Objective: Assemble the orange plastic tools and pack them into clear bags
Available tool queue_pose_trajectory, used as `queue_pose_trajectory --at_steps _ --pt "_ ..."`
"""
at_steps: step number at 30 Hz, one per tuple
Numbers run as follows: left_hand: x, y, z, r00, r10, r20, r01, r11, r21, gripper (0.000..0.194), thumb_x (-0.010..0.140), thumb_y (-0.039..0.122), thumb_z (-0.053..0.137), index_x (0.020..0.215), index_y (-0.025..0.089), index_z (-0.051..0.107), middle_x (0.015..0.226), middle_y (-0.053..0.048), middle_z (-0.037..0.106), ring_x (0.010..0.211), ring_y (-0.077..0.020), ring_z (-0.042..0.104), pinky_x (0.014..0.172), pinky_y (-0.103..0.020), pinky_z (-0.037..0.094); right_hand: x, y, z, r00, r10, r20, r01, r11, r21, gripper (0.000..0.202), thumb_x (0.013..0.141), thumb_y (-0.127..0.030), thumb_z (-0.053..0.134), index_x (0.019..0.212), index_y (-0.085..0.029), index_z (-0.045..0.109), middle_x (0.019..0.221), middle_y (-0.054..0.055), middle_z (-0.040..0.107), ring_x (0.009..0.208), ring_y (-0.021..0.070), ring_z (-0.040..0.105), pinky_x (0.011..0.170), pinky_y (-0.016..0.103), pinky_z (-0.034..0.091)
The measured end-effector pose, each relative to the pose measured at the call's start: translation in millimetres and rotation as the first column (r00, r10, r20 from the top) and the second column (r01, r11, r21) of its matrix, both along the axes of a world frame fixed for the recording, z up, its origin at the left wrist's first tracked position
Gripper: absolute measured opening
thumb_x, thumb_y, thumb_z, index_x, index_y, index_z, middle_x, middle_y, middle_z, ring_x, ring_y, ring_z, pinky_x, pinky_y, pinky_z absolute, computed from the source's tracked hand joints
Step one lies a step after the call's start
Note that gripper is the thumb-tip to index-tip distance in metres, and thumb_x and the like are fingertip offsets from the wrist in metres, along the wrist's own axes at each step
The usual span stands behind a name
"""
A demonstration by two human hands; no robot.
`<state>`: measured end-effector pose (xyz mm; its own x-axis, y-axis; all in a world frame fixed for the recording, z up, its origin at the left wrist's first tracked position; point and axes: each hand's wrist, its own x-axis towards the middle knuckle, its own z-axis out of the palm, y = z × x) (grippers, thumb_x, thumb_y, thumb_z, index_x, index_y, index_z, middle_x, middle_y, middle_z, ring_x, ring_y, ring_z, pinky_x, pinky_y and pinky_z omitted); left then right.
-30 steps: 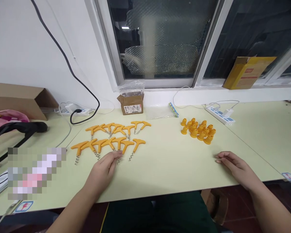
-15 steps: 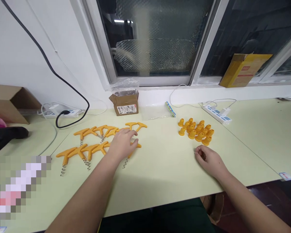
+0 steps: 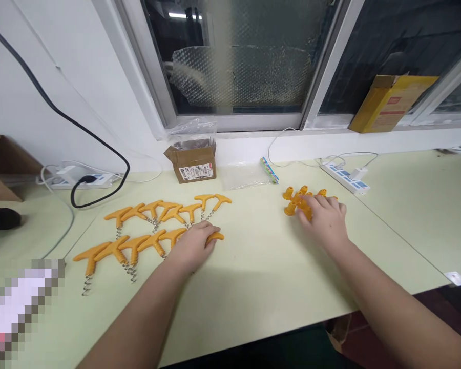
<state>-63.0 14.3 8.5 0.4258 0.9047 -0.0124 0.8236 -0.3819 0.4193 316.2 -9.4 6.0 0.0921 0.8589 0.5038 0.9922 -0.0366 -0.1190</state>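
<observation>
Two rows of yellow T-handled corkscrews with metal spirals lie on the left half of the pale green table. My left hand is closed round the handle of a corkscrew at the right end of the front row. On the right stands a cluster of small yellow cone-shaped caps. Over that cluster lies my right hand, its fingers bent down among the caps and covering several of them. Whether its fingertips grip a cap is hidden.
Along the wall are a small open cardboard box, a clear plastic bag and a white power strip. Another power strip with a black cable lies at the left. A yellow carton leans against the window.
My left hand has come down onto the corkscrew at the front row's right end. My right hand has moved forward from the table onto the yellow caps. The view has shifted slightly.
</observation>
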Motion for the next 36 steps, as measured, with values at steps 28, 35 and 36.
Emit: queue_pose_trajectory --at_steps 28,35,36 --pt "55.5 27.6 -19.1 0.125 0.477 0.87 -0.01 0.877 -0.48 0.044 0.081 0.04 0.08 0.105 0.022 0.048 0.079 0.007 0.06 0.061 -0.0085 0.065 0.061 -0.022 0.048 -92.3 56.0 -31.3 0.278 0.211 -0.937 -0.564 0.826 0.019 0.029 0.078 -0.046 0.073 0.094 -0.023 0.065 0.088 0.001 0.068 0.073 0.0154 0.056 0.069 0.031 0.048" --pt "44.6 32.2 -36.0 0.197 0.381 0.903 -0.045 0.924 -0.38 0.048 0.08 0.046 0.081 0.109 0.02 0.054 0.083 0.003 0.065 0.068 -0.0122 0.069 0.069 -0.028 0.055 -73.4 58.3 -29.2 0.081 0.144 -0.986 -0.673 0.738 0.052 0.035 0.067 -0.022 0.07 0.102 -0.025 0.063 0.094 -0.001 0.068 0.082 0.0156 0.06 0.071 0.027 0.047" --pt "44.7 32.9 -37.3 0.203 0.374 0.905 -0.051 0.927 -0.372 0.048 0.08 0.047 0.081 0.109 0.02 0.054 0.083 0.002 0.066 0.068 -0.0124 0.069 0.07 -0.029 0.056 -73.0 58.5 -29.1 0.041 0.149 -0.988 -0.677 0.731 0.082 0.036 0.067 -0.022 0.071 0.101 -0.025 0.061 0.093 -0.001 0.068 0.083 0.0159 0.061 0.073 0.028 0.048"
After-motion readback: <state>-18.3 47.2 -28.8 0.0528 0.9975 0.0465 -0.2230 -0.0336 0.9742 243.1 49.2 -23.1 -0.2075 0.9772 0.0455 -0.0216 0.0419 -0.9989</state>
